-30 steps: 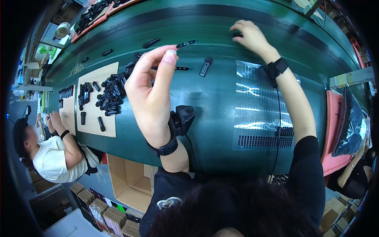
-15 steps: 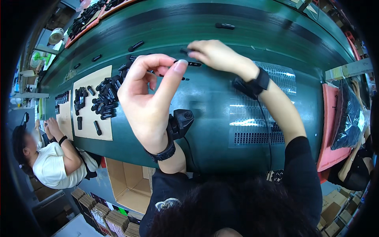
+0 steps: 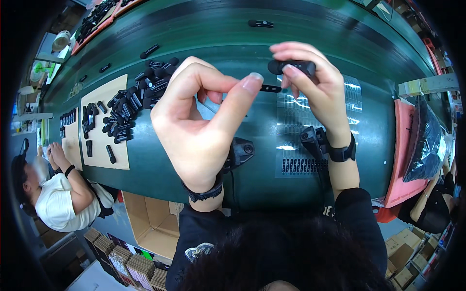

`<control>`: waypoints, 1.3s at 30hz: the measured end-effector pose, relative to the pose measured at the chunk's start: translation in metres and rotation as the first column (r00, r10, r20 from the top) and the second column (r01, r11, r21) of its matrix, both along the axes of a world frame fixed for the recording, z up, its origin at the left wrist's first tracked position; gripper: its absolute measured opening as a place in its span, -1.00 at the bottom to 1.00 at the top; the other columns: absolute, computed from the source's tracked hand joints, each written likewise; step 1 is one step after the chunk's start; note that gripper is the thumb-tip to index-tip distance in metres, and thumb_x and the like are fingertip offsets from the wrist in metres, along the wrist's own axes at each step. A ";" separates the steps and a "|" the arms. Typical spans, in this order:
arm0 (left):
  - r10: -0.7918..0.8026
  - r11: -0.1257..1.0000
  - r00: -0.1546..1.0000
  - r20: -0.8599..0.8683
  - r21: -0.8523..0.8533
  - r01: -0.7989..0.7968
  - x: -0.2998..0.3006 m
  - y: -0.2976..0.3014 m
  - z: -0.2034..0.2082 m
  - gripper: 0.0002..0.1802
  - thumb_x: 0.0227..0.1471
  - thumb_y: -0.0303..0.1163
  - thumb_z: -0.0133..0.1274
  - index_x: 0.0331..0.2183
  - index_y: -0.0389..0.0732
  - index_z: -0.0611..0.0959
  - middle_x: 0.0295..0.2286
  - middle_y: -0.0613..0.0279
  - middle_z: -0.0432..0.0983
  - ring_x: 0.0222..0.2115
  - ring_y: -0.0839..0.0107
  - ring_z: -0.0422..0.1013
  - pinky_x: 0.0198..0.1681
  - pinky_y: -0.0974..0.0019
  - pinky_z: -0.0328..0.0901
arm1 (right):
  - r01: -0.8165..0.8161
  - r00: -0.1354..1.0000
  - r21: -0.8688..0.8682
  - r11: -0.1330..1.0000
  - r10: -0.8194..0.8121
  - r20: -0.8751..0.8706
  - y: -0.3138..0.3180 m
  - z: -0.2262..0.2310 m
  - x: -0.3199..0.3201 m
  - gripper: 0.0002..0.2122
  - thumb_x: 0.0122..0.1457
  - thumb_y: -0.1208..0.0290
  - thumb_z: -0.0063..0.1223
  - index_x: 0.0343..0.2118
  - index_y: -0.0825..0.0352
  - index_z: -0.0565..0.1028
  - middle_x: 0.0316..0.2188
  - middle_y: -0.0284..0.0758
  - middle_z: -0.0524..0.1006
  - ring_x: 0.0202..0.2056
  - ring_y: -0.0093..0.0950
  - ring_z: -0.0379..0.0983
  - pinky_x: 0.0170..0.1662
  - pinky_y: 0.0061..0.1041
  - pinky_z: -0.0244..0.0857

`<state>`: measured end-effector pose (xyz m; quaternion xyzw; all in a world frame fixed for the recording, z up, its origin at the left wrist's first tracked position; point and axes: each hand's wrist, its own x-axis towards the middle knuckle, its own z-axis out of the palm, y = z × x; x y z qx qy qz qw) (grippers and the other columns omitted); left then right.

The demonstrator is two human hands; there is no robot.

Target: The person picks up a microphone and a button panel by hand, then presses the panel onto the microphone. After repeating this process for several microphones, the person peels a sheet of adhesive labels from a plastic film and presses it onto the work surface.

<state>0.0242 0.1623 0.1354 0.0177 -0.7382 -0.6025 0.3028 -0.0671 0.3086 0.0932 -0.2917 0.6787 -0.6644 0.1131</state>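
In a pinch of thumb and forefinger, my left hand (image 3: 201, 126) holds a narrow black sticker (image 3: 272, 88) with small light marks; its free end points right. My right hand (image 3: 318, 82) grips a small black clip-on microphone (image 3: 291, 67) with a round foam tip, just above and right of the sticker. The two are close but look apart. Below my right hand lie clear sticker sheets (image 3: 303, 167), partly used, with rows of black strips on the nearest one. A heap of similar microphones (image 3: 127, 107) sits left of my left hand.
Tan cardboard (image 3: 119, 151) lies under part of the heap. Single microphones ride on the green conveyor belt (image 3: 204, 30). A seated co-worker (image 3: 65, 196) handles something at left. At right stands a pink tray (image 3: 395, 145) with a dark plastic bag (image 3: 427, 140). Wrist-mounted cameras trail cables.
My right hand has come back from the belt side with a microphone, turned upward and moved right. My left hand has shifted right with the sticker. Belt microphones have moved left.
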 end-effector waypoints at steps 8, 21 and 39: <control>-0.105 0.990 0.993 -0.055 0.086 0.110 -0.001 0.018 -0.006 -0.83 -0.30 -0.69 0.02 -0.72 -0.30 0.38 -0.68 0.37 0.19 -0.63 0.62 0.09 -0.55 0.59 -0.02 | 0.164 0.915 0.137 0.977 -0.099 -0.390 0.013 0.012 0.017 -0.68 -0.25 0.64 0.08 -0.31 0.46 0.43 -0.37 -0.22 0.45 -0.41 -0.52 0.39 -0.41 -0.70 0.24; -0.187 0.978 0.982 -0.033 0.088 0.189 -0.010 0.031 -0.009 -0.83 -0.32 -0.65 0.04 -0.73 -0.28 0.38 -0.70 0.40 0.14 -0.63 0.62 0.01 -0.56 0.57 -0.12 | 0.128 0.882 0.040 0.991 -0.096 -0.462 0.029 0.028 0.030 -0.68 -0.37 0.63 0.15 -0.40 0.49 0.46 -0.53 -0.22 0.49 -0.53 -0.52 0.40 -0.48 -0.68 0.21; -0.106 0.945 0.981 0.161 -0.291 0.150 -0.013 0.023 -0.008 -0.86 -0.29 -0.56 0.08 -0.65 -0.28 0.41 -0.68 0.43 0.16 -0.61 0.65 0.06 -0.54 0.58 -0.07 | 0.134 0.842 0.095 0.986 -0.063 -0.536 0.032 0.024 0.027 -0.70 -0.34 0.68 0.12 -0.40 0.50 0.46 -0.56 -0.22 0.47 -0.55 -0.51 0.39 -0.49 -0.66 0.23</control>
